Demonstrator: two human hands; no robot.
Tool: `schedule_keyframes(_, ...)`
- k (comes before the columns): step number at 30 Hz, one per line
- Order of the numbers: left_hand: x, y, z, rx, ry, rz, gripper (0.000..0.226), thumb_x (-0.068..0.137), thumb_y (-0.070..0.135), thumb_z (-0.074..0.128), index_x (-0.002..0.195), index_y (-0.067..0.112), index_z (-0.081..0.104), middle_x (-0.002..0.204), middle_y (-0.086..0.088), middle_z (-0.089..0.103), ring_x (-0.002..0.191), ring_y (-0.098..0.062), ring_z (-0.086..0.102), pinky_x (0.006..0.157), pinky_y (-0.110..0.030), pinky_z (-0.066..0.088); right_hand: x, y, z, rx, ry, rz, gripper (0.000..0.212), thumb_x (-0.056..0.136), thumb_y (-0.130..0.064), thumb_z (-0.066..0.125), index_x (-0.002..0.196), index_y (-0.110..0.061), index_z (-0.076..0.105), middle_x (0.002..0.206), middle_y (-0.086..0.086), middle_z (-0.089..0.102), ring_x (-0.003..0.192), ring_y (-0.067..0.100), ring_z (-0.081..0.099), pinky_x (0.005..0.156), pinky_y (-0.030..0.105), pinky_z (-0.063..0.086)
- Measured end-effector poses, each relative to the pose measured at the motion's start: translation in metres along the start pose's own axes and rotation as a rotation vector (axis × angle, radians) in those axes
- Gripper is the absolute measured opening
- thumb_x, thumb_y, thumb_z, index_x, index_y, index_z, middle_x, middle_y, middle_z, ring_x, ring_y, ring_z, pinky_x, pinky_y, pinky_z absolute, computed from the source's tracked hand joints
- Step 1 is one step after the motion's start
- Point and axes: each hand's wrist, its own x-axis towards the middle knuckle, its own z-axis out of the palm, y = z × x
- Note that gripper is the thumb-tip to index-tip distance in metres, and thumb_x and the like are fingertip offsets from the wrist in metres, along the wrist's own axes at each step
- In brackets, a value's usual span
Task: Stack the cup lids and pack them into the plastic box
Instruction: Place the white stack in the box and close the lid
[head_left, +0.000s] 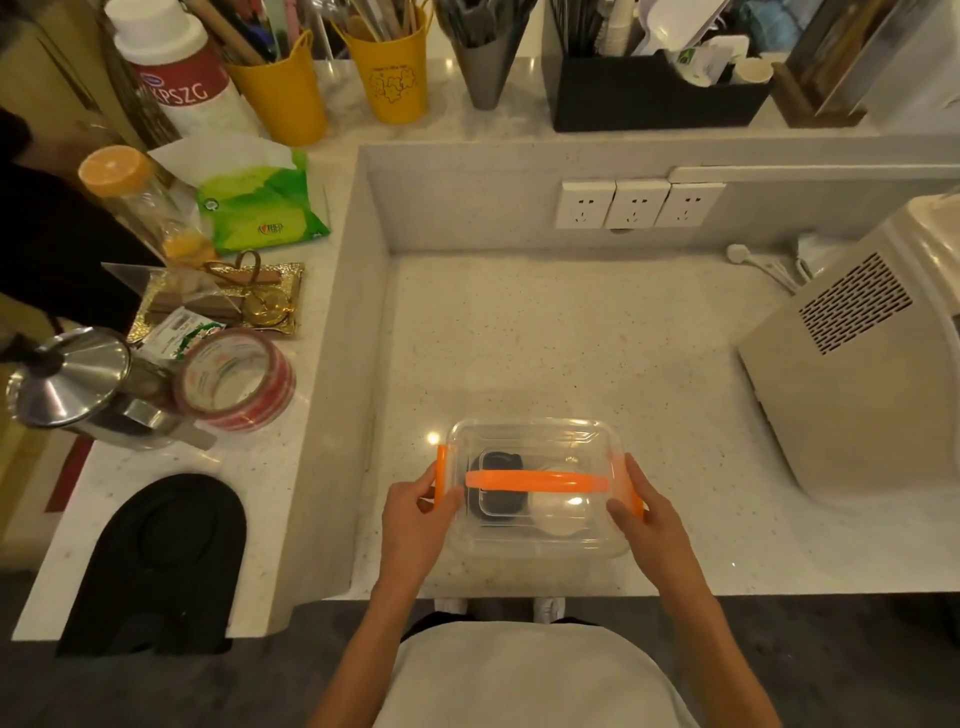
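Left hand (415, 512) and right hand (644, 519) each pinch a clasp of the plastic box (535, 540).

**Open worktop ahead, clutter to the left and right**

The lower worktop (571, 338) lies bare beyond the plastic box (535, 488), giving free passage forward up to the back wall with its sockets (636, 203). On the right, a beige appliance (852, 374) blocks the way. On the left, a raised ledge carries a tape roll (236, 379), a steel kettle (72, 382) and a black mat (166, 551), closing that side.
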Motion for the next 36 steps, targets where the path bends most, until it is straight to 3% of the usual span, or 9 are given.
schedule_keyframes(5, 0.000, -0.001, 0.008, 0.052, 0.098, -0.055, 0.023, 0.095, 0.034, 0.065, 0.110, 0.018, 0.069, 0.097, -0.005, 0.058, 0.072, -0.011, 0.054, 0.059, -0.008, 0.042, -0.001, -0.003, -0.001, 0.072, -0.002, 0.029, 0.061, 0.088, -0.044, 0.059, 0.137, -0.053, 0.024, 0.130, -0.019, 0.047, 0.118, 0.015, 0.052, 0.103, 0.046, 0.045)
schedule_keyframes(8, -0.004, 0.003, 0.011, 0.042, 0.120, -0.045, 0.023, 0.096, 0.034, 0.065, 0.116, 0.023, 0.066, 0.098, 0.000, 0.053, 0.075, -0.010, 0.056, 0.063, -0.008, 0.043, 0.003, 0.006, -0.005, 0.127, 0.036, 0.171, 0.083, 0.089, -0.039, 0.065, 0.155, -0.035, 0.016, 0.152, 0.001, 0.040, 0.135, 0.032, 0.047, 0.107, 0.053, 0.041)
schedule_keyframes(12, -0.006, 0.000, 0.009, 0.033, 0.100, -0.044, 0.025, 0.095, 0.039, 0.063, 0.119, 0.032, 0.066, 0.091, -0.002, 0.054, 0.075, -0.015, 0.058, 0.067, -0.014, 0.048, 0.002, 0.004, -0.003, 0.111, 0.128, 0.110, 0.053, 0.087, -0.033, 0.070, 0.137, -0.024, 0.054, 0.133, 0.005, 0.062, 0.115, 0.028, 0.062, 0.097, 0.048, 0.051)
schedule_keyframes(15, -0.005, -0.004, 0.010, 0.040, 0.085, -0.041, 0.027, 0.096, 0.040, 0.062, 0.116, 0.025, 0.070, 0.088, -0.006, 0.060, 0.074, -0.016, 0.060, 0.069, -0.017, 0.050, -0.003, 0.002, 0.007, 0.087, 0.212, 0.065, 0.052, 0.090, -0.035, 0.066, 0.139, -0.022, 0.054, 0.132, 0.004, 0.061, 0.113, 0.024, 0.060, 0.097, 0.049, 0.051)
schedule_keyframes(19, -0.005, -0.002, 0.010, 0.060, 0.085, 0.011, 0.019, 0.097, 0.043, 0.059, 0.108, 0.032, 0.070, 0.091, -0.002, 0.065, 0.083, -0.016, 0.065, 0.077, -0.023, 0.057, -0.004, 0.007, 0.010, 0.023, 0.253, 0.000, 0.046, 0.092, -0.037, 0.061, 0.135, -0.022, 0.057, 0.128, 0.005, 0.059, 0.108, 0.022, 0.059, 0.093, 0.036, 0.050)
schedule_keyframes(22, -0.003, 0.000, 0.006, 0.136, 0.077, 0.068, 0.023, 0.097, 0.040, 0.060, 0.118, 0.035, 0.065, 0.098, 0.001, 0.062, 0.084, -0.010, 0.063, 0.076, -0.017, 0.054, 0.003, 0.006, 0.015, 0.006, 0.296, -0.007, 0.042, 0.092, -0.039, 0.059, 0.130, -0.020, 0.058, 0.122, 0.007, 0.057, 0.103, 0.018, 0.057, 0.095, 0.038, 0.053)
schedule_keyframes(28, -0.002, 0.015, -0.003, 0.365, 0.056, 0.166, 0.041, 0.099, 0.033, 0.059, 0.135, 0.015, 0.055, 0.125, -0.011, 0.063, 0.102, -0.014, 0.059, 0.092, -0.028, 0.050, 0.012, -0.004, 0.013, -0.128, 0.179, -0.039, 0.051, 0.095, -0.045, 0.049, 0.142, -0.025, 0.046, 0.139, 0.006, 0.046, 0.117, 0.018, 0.052, 0.099, 0.037, 0.047)
schedule_keyframes(32, -0.026, 0.026, -0.001, 0.705, 0.119, 0.474, 0.037, 0.087, 0.023, 0.076, 0.122, 0.011, 0.068, 0.119, -0.014, 0.069, 0.105, -0.031, 0.066, 0.088, -0.042, 0.056, -0.014, -0.003, 0.008, -0.346, 0.279, -0.305, 0.048, 0.093, -0.043, 0.048, 0.137, -0.025, 0.052, 0.139, 0.003, 0.050, 0.124, 0.019, 0.047, 0.103, 0.041, 0.043)
schedule_keyframes(36, -0.051, 0.011, 0.020, 0.841, -0.090, 0.596, 0.048, 0.081, 0.027, 0.083, 0.125, 0.015, 0.070, 0.134, -0.012, 0.065, 0.125, -0.033, 0.061, 0.101, -0.048, 0.052, -0.038, 0.020, 0.018, -0.539, 0.200, -0.527, 0.035, 0.095, -0.028, 0.056, 0.128, -0.022, 0.062, 0.135, 0.006, 0.057, 0.129, 0.019, 0.041, 0.102, 0.046, 0.049)
